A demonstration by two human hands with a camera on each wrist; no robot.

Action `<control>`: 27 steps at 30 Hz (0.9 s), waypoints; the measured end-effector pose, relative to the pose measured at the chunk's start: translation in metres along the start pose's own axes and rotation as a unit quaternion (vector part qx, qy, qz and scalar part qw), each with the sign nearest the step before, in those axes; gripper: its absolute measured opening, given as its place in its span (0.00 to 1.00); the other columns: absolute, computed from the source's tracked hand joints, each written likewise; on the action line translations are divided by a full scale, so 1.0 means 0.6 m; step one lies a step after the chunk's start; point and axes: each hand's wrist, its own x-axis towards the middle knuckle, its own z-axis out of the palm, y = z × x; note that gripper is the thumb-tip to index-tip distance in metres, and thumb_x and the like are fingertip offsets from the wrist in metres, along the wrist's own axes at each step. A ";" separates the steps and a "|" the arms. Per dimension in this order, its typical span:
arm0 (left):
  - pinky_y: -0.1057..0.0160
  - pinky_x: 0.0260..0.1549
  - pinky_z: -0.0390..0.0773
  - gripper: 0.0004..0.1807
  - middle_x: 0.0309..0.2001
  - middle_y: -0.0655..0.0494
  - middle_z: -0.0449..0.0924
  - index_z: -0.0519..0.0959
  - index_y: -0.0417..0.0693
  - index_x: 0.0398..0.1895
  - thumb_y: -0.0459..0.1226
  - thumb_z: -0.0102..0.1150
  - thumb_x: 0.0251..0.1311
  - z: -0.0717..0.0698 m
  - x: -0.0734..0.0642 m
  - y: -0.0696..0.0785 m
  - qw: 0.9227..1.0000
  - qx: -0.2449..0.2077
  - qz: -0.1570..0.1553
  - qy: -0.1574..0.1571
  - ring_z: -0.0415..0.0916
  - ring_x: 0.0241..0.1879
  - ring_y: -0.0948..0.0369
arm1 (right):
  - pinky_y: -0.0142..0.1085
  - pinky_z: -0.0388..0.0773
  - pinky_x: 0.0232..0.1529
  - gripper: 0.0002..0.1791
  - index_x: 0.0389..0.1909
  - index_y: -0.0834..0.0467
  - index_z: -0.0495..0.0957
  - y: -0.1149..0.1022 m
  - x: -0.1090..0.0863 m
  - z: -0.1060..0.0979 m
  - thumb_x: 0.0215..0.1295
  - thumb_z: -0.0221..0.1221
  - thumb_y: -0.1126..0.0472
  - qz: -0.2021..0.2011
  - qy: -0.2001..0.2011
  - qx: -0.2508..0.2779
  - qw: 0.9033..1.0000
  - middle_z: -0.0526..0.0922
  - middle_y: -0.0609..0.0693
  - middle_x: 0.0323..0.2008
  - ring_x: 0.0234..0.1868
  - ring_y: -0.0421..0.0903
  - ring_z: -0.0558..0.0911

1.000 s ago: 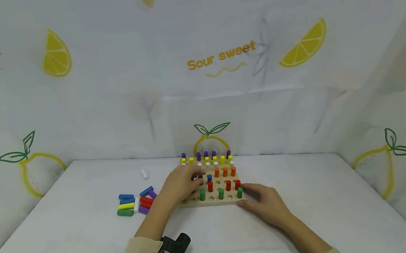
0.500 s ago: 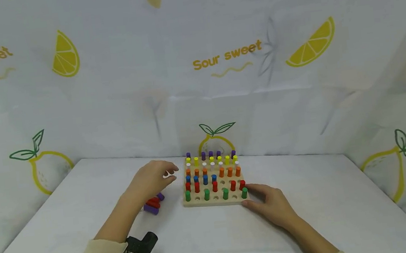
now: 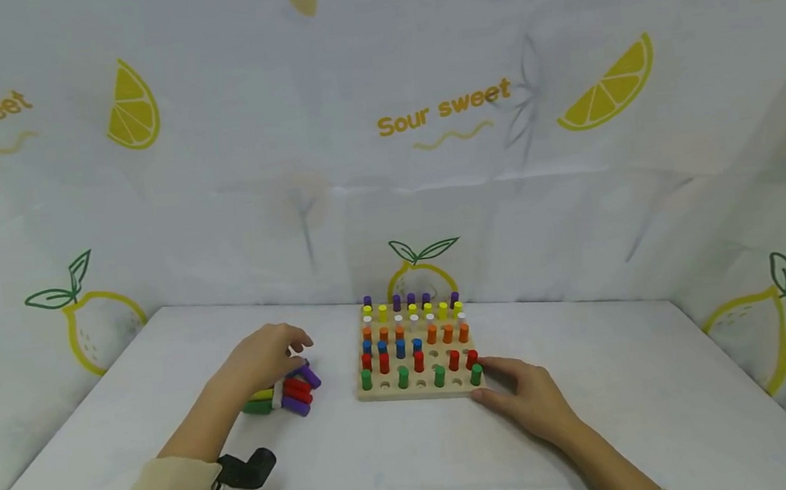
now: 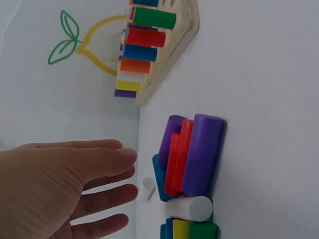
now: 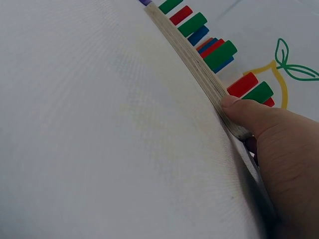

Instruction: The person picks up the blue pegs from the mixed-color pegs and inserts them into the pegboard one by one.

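A wooden pegboard [image 3: 410, 393] stands on the table in front of me, with rows of coloured pegs upright in its holes. At its near right corner my right hand [image 3: 523, 396] holds it, the thumb on the front edge. My left hand [image 3: 261, 361] hovers over a pile of loose pegs, its fingers relaxed with nothing between them. In the left wrist view, a purple peg [image 4: 204, 154], red pegs [image 4: 183, 154], a white peg [image 4: 192, 208] and a green peg [image 4: 203, 231] lie beyond the fingertips. From the head view, the left hand hides part of the pile.
The white table [image 3: 404, 470] meets a hanging cloth backdrop [image 3: 232, 239] printed with lemons. A single white peg [image 4: 148, 182] lies apart, behind the pile. Some pegboard holes [image 3: 420, 384] show between the green pegs in the front row.
My left hand has moved left from over the pegboard to the pile of loose pegs. More blue pegs now show in the board's row. The right hand stays at the corner.
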 end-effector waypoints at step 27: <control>0.48 0.49 0.83 0.13 0.41 0.49 0.85 0.84 0.43 0.50 0.32 0.64 0.62 0.028 0.017 -0.027 0.999 -0.005 -0.034 -0.012 0.77 0.39 0.57 | 0.57 0.70 0.71 0.32 0.63 0.53 0.79 -0.007 -0.003 -0.001 0.59 0.70 0.44 0.008 -0.002 0.007 1.000 0.81 0.53 0.64 0.70 0.57 0.75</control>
